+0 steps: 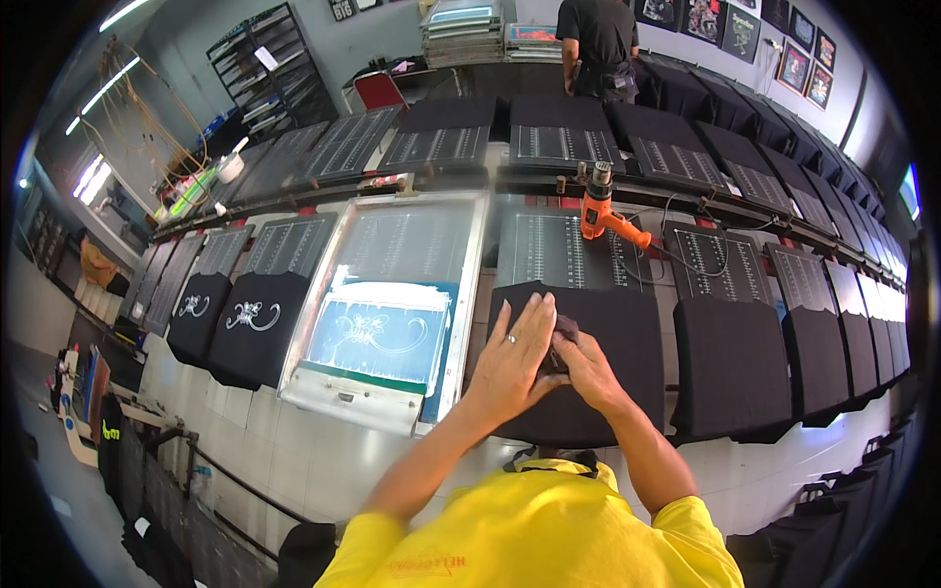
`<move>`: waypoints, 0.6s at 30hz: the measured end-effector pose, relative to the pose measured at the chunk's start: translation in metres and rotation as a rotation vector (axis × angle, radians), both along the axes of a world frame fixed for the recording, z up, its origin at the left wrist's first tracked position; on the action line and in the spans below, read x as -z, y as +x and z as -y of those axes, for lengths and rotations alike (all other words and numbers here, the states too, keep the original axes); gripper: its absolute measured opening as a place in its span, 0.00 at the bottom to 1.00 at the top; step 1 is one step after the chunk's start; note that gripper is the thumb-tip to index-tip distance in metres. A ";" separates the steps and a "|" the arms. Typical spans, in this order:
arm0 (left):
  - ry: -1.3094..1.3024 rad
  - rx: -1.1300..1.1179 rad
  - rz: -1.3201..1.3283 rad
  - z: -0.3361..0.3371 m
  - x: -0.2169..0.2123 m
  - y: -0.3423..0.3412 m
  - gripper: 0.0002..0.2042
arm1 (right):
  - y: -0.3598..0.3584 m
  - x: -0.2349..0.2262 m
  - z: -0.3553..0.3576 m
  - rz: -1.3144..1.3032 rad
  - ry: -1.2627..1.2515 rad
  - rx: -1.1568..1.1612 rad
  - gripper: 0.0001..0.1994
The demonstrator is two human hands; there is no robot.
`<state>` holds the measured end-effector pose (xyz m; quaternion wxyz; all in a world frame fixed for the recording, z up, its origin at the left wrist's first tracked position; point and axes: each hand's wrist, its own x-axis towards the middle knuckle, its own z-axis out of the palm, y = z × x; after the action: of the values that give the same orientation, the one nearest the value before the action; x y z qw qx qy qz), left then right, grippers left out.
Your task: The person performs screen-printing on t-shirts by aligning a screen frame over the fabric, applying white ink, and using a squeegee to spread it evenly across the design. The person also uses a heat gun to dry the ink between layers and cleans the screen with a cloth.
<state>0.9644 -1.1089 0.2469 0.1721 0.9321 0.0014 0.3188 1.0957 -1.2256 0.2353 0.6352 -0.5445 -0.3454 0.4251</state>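
Note:
A black shirt (627, 343) is stretched over the board in front of me. My left hand (512, 358) lies above it with the fingers straight and close together. Beside it, my right hand (593, 374) is curled around a dark brownish crumpled cloth (559, 338), whose lower part is hidden by the fingers. The two thumbs come close together. Left of my hands rests a screen printing frame (470, 284) with a white floral design in its mesh. A squeegee (358, 397) with a green blade lies across its near end.
An orange heat gun (606, 218) with a cable stands beyond my hands. Shirts with white floral prints (253, 318) lie on boards at left; plain black shirts (730, 367) cover boards at right. A rail (441, 182) runs behind. Another person (598, 49) stands at the back.

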 end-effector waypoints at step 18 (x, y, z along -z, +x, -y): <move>-0.001 0.011 0.086 -0.010 0.002 0.003 0.26 | -0.014 0.012 -0.002 -0.593 0.113 -0.026 0.21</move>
<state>0.9674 -1.0992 0.2453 0.1741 0.9175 -0.0112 0.3574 1.0817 -1.2234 0.2232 0.7322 -0.3558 -0.1747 0.5538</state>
